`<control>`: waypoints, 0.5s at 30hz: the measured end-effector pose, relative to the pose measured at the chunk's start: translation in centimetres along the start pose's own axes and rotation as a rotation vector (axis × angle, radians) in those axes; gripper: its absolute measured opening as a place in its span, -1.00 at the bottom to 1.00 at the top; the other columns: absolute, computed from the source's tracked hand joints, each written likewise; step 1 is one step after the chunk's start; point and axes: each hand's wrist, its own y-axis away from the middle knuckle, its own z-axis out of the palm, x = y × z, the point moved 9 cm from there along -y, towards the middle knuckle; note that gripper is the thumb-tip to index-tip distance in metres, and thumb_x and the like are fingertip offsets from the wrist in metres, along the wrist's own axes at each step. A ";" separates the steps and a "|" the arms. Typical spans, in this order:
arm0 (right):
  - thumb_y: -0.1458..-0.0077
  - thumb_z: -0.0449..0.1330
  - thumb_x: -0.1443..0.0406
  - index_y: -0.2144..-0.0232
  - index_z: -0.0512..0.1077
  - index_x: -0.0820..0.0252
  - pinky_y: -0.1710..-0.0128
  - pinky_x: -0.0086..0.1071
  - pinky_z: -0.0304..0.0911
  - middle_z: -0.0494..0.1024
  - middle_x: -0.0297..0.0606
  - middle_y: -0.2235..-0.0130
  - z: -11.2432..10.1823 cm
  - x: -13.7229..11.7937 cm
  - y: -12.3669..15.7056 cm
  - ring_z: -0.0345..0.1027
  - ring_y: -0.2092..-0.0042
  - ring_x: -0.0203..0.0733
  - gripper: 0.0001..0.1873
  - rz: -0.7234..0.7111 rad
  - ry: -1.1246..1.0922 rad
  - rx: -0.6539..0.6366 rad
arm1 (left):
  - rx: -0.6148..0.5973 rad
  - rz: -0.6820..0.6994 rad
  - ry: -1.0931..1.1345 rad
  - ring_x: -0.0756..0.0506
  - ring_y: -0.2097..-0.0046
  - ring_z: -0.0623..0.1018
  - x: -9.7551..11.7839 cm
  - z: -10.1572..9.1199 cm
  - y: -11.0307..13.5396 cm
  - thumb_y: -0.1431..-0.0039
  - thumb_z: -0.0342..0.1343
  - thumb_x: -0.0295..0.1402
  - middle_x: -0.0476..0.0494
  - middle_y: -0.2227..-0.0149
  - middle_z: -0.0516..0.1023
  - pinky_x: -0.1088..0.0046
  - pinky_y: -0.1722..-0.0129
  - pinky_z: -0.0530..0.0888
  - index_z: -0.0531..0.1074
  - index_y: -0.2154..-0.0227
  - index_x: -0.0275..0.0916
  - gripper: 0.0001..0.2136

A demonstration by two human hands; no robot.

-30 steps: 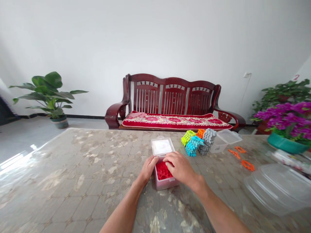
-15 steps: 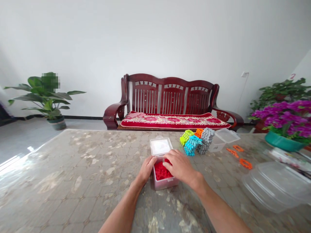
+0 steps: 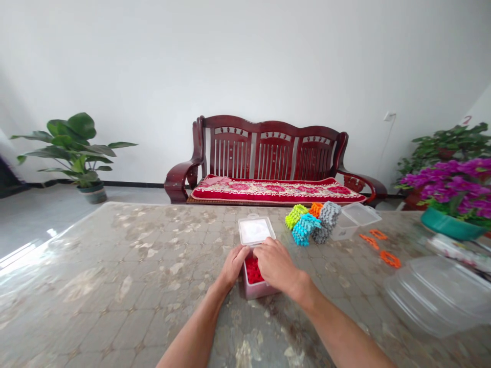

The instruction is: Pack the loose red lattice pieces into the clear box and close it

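A small clear plastic box [image 3: 258, 291] stands on the table in front of me, full of red plastic pieces [image 3: 253, 271]. Its white-looking hinged lid [image 3: 254, 231] lies folded back on the far side. My left hand [image 3: 233, 263] is closed round the box's left wall near the back corner. Over the right part of the box, my right hand [image 3: 276, 263] has its fingers curled down among the red pieces. Its fingertips are hidden, so what they pinch cannot be made out.
Bundles of lime [image 3: 295, 216], blue [image 3: 306, 229], orange [image 3: 316, 209] and grey pieces [image 3: 327, 221] stand behind to the right, beside an open clear box [image 3: 344, 227]. Loose orange pieces [image 3: 390, 258], clear lids [image 3: 437, 291] and a flower pot [image 3: 452, 224] are farther right. A wooden bench [image 3: 274, 153] stands beyond the table.
My right hand has shifted slightly left and deeper over the red pieces, its fingers more curled and its thumb now hidden. My left hand stays on the box. The view has shifted slightly.
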 end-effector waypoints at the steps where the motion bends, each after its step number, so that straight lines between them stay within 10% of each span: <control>1: -0.24 0.01 0.40 0.23 0.55 0.21 0.06 -0.23 0.16 0.62 -0.11 0.20 0.0 -0.1 0.0 0.34 0.04 -0.01 -0.70 -0.003 0.010 0.002 | -0.002 0.004 0.001 -0.13 0.22 0.50 0.1 0.0 0.0 -0.22 -0.10 -0.14 -0.13 0.30 0.62 0.35 0.07 0.42 0.49 0.43 -0.28 -0.64; 15: -0.22 0.01 0.45 0.18 0.55 0.32 0.07 -0.17 0.20 0.62 0.02 0.18 0.1 -1.1 -0.5 0.33 -0.01 0.09 -0.70 0.013 0.066 -0.065 | 0.010 -0.012 -0.032 -0.12 0.27 0.48 1.0 0.0 0.2 -0.20 -0.12 -0.15 -0.10 0.37 0.59 0.36 0.14 0.43 0.44 0.51 -0.25 -0.65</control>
